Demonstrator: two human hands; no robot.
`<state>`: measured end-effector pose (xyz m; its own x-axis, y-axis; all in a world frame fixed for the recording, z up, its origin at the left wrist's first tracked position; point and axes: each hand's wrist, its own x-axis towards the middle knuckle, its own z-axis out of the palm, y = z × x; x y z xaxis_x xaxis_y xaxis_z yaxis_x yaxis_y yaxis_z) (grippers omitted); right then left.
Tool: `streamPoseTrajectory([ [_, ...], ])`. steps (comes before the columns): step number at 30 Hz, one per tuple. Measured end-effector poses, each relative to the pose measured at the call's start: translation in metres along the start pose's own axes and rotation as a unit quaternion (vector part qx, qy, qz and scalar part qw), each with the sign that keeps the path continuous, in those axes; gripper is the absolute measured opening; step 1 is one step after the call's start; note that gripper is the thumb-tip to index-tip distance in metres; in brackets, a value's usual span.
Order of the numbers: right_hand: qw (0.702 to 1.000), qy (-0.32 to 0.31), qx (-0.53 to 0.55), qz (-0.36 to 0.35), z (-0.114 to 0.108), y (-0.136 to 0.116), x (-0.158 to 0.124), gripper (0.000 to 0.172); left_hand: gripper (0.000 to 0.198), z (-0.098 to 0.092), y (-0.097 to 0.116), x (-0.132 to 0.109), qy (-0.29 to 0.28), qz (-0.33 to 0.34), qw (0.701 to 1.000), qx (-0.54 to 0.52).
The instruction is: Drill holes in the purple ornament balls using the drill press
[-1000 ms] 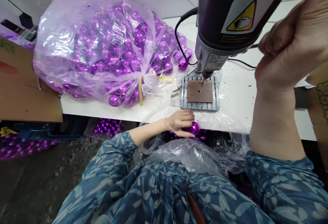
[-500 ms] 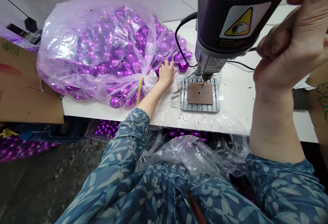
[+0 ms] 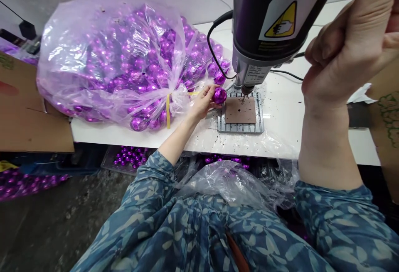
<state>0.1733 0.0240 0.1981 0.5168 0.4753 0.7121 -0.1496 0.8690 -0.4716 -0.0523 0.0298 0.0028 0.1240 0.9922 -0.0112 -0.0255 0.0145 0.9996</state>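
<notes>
Between the fingertips of my left hand [image 3: 201, 105] is a shiny purple ball [image 3: 220, 95], faceted like a disco ball. It is just left of the drill press base [image 3: 221, 128], close to a brown board [image 3: 237, 116] with a dark hole in it. Above the board hangs the black and grey drill press [image 3: 271, 23], its bit pointing down near the board's back edge. My right hand [image 3: 349, 52] is raised beside the drill head with its fingers curled closed. Whatever it grips is hidden behind the fingers.
A big clear bag [image 3: 102, 64] of purple balls, tied with a yellow strip [image 3: 168, 112], fills the table's left. Cardboard boxes [image 3: 31, 110] stand at both sides. Dark shavings lie around the base. Plastic sheeting [image 3: 224, 180] hangs at the front edge; more balls [image 3: 129, 156] sit below.
My left hand has come away from the balls by the bag's mouth, bringing one purple ball toward the drill base. My right hand stays raised by the drill head. The view has shifted slightly.
</notes>
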Motion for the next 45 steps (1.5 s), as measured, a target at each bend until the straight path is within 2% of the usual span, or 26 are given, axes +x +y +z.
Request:
streamPoseTrajectory([
  [3, 0.999, -0.010, 0.030, 0.006, -0.002, 0.001, 0.000, 0.042, 0.052, 0.013, -0.002, -0.009, -0.024, 0.003, 0.999, -0.043],
  [7, 0.998, -0.032, 0.053, 0.004, -0.004, 0.003, 0.000, 0.030, 0.055, 0.026, -0.008, -0.007, -0.023, 0.024, 0.998, -0.059],
  [10, 0.999, -0.016, 0.044, -0.013, -0.002, 0.003, 0.001, 0.037, 0.062, 0.032, -0.012, -0.004, -0.021, 0.021, 0.998, -0.063],
  [13, 0.999, -0.029, -0.011, -0.009, -0.002, 0.001, 0.001, 0.037, 0.067, 0.040, -0.017, -0.002, -0.030, 0.047, 0.997, -0.061],
  [18, 0.999, -0.042, 0.004, -0.016, -0.005, -0.002, -0.001, 0.036, 0.070, 0.049, -0.027, 0.003, -0.055, 0.090, 0.993, -0.045],
  [21, 0.999, -0.046, 0.002, -0.010, -0.003, -0.003, -0.001, 0.034, 0.067, 0.052, -0.030, 0.003, -0.050, 0.103, 0.993, -0.032],
  [27, 0.999, -0.031, 0.011, -0.008, 0.000, -0.004, -0.001, 0.040, 0.061, 0.053, -0.026, -0.001, -0.055, 0.113, 0.992, 0.006],
  [32, 0.997, -0.032, -0.069, -0.011, -0.004, -0.005, -0.001, 0.051, 0.065, 0.052, -0.027, 0.000, -0.078, 0.108, 0.991, 0.015],
  [36, 0.993, -0.036, -0.113, -0.010, -0.006, -0.007, -0.002, 0.051, 0.068, 0.052, -0.029, -0.001, -0.099, 0.118, 0.988, 0.014],
  [39, 0.997, -0.039, -0.066, -0.006, -0.005, -0.007, -0.002, 0.048, 0.072, 0.053, -0.028, -0.004, -0.116, 0.123, 0.985, 0.031],
  [42, 0.999, -0.038, -0.011, 0.001, -0.003, -0.006, -0.002, 0.043, 0.071, 0.057, -0.028, -0.006, -0.110, 0.135, 0.983, 0.055],
  [45, 1.000, -0.030, 0.000, -0.010, -0.002, -0.006, -0.003, 0.043, 0.072, 0.060, -0.030, -0.007, -0.102, 0.138, 0.982, 0.073],
])
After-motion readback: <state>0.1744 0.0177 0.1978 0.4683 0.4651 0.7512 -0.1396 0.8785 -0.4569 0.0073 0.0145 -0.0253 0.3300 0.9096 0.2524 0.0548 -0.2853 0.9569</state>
